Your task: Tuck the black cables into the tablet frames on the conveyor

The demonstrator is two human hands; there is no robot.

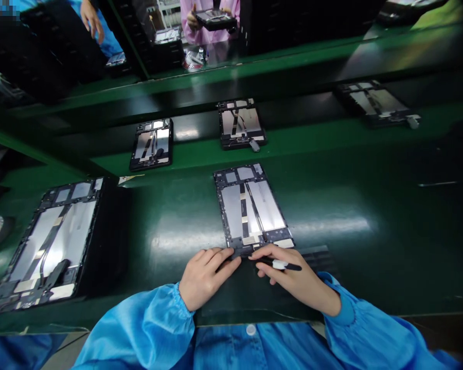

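An opened tablet chassis (251, 205) with silver shields and flat cables lies face down on the green bench in front of me. My left hand (204, 275) rests at its near edge, fingers stretched out and pressing on the lower left corner. My right hand (293, 277) is at the lower right corner, fingers closed round a thin black tool with a white tip (281, 265). Both sleeves are blue.
Another opened tablet (46, 246) lies on a dark tray at my left. Three more tablets (152, 144) (241, 123) (378, 103) sit on the dark conveyor belt behind. Across the line a person in pink (210, 20) holds a tablet, and another person's hand (92, 20) hangs at top left.
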